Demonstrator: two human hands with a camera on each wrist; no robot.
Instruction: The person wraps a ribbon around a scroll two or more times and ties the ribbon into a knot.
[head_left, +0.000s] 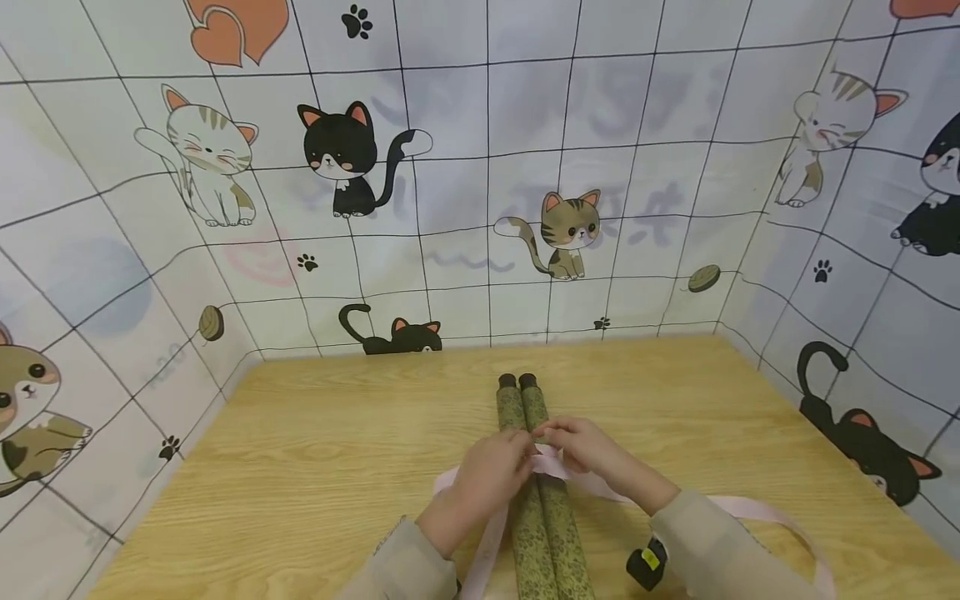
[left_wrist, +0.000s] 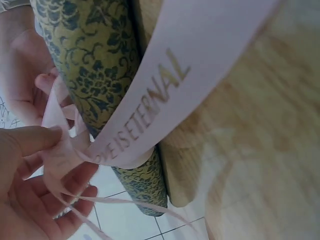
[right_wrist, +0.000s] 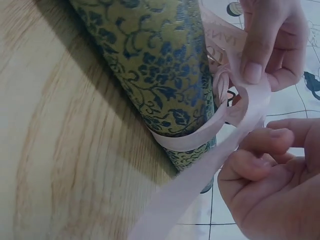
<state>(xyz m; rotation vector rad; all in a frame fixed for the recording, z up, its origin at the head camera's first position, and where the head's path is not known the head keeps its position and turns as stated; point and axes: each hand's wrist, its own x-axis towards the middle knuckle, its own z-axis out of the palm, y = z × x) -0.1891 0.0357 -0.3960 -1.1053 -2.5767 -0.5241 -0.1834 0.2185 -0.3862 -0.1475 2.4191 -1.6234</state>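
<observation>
Two long rolled scrolls [head_left: 532, 525] in green-gold cloth with a dark floral pattern lie side by side, their dark end knobs pointing away from me. A pink ribbon [head_left: 551, 465] with gold lettering wraps around them and forms loops on top. My left hand [head_left: 495, 467] pinches a ribbon loop between thumb and fingers, as the left wrist view shows. Opposite it, my right hand [head_left: 592, 454] has its fingers curled at the ribbon, beside the loops. One patterned scroll [right_wrist: 150, 65] shows close up in the right wrist view, with a ribbon band around it.
The scrolls lie on a wood-grain table [head_left: 337, 467]. One long ribbon tail [head_left: 780, 512] curves over the table at the right; another hangs toward me at the left. A small black object with a yellow mark [head_left: 647, 564] sits by the right sleeve. Cat-print sheeting [head_left: 450, 250] walls the table.
</observation>
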